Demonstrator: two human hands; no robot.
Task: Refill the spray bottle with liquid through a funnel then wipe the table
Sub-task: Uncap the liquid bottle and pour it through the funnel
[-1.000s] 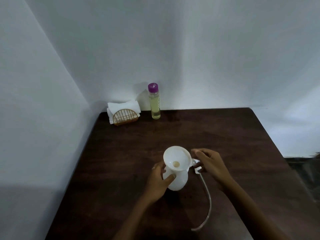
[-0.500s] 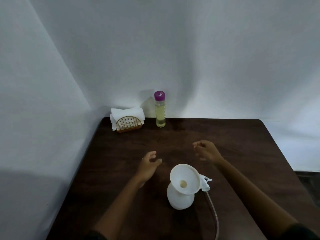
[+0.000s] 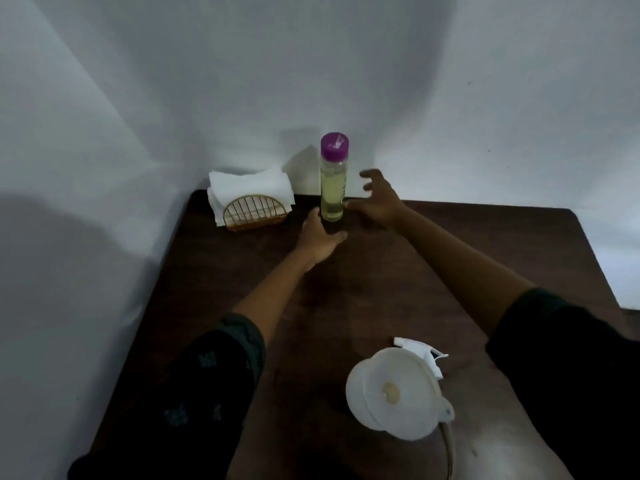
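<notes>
- Desk [image 3: 433, 244]: dark wood, set into a corner of plain white walls [image 3: 242, 64].
- Spray bottle [image 3: 360, 400]: white, well behind both hands at the near edge; white funnel [image 3: 401, 386] seated in its neck, detached trigger head [image 3: 424, 351] just beside it.
- Napkin holder [image 3: 254, 213]: wire, with white napkins, left of the left hand.
- Refill bottle [image 3: 333, 178]: upright, purple cap, yellowish liquid, between the hands.
- Left hand [image 3: 320, 237]: at the bottle's base, fingers relaxed; contact unclear.
- Right hand [image 3: 377, 199]: fingers spread, just right of the bottle.

Dim room: dark wooden table [image 3: 450, 258] set into white walls' [image 3: 346, 64] corner.
</notes>
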